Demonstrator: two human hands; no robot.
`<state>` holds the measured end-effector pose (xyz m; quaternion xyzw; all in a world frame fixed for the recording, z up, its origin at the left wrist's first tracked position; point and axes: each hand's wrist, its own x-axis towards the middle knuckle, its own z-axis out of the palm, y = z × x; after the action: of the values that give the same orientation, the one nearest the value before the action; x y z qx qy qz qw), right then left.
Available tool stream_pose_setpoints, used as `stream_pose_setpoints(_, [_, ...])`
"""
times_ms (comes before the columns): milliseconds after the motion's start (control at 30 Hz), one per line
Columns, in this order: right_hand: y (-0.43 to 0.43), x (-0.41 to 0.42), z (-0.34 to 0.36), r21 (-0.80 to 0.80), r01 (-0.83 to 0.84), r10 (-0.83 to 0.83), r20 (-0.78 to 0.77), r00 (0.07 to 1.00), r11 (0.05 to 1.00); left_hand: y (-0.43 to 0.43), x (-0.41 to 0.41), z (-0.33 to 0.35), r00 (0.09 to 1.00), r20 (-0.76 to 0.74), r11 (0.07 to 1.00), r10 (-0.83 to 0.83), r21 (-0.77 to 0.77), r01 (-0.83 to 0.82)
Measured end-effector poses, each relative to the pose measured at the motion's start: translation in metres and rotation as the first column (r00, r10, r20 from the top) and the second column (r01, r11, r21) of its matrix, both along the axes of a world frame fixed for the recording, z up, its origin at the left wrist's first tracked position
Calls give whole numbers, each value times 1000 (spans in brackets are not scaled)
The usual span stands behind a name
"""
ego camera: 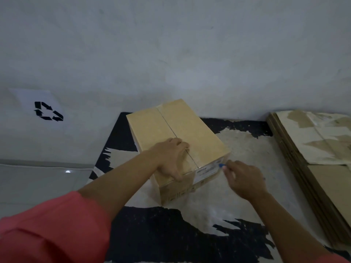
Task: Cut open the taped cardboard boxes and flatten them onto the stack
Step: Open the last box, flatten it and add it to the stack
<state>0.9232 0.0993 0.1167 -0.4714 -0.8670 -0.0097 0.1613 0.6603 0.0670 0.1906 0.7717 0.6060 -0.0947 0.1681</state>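
A closed cardboard box (193, 130) stands on a black and white mat, with a taped seam running down the middle of its top. My left hand (171, 158) rests on the near part of the top, fingers over the seam and thumb hanging over the front edge. My right hand (243, 179) is just right of the box's near right corner and pinches a small blue cutter (221, 165), whose tip touches that corner by a white label (206, 172). The stack of flattened boxes (313, 158) lies at the right.
The black and white mat (171, 234) covers the floor under the box. A white sheet with a black recycling symbol (48, 111) is fixed to the wall at left. A grey wall rises right behind the box. Pale floor tiles (38, 183) lie to the left.
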Motion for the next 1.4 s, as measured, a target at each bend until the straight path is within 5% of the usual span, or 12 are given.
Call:
stream_pose_setpoints(233, [33, -1, 52, -209, -54, 26, -134, 991, 976, 11, -3, -1, 997, 43, 997, 67, -32, -66])
stream_pose_setpoints(367, [51, -58, 74, -497, -94, -73, -306, 949, 863, 20, -26, 5, 890, 383, 968, 248, -65, -242])
stream_pose_setpoints(433, [63, -90, 82, -557, -110, -64, -283, 957, 823, 26, -39, 6, 860, 428, 956, 278, -34, -292])
stream_pose_setpoints(500, [74, -123, 86, -567, -112, -24, -227, 974, 816, 34, -52, 2, 885, 362, 949, 294, -3, -314])
stream_pose_setpoints(600, [90, -167, 89, -548, -98, 58, -90, 994, 831, 48, -71, -2, 961, 68, 961, 267, 50, -271])
stream_pose_setpoints(733, [113, -214, 88, -536, -96, 104, -16, 994, 839, 60, -85, 0, 936, -96, 935, 338, -79, -346])
stream_pose_setpoints(1400, [125, -278, 82, -303, 7, 122, 407, 905, 953, 72, -90, -17, 944, -85, 933, 319, -146, -328])
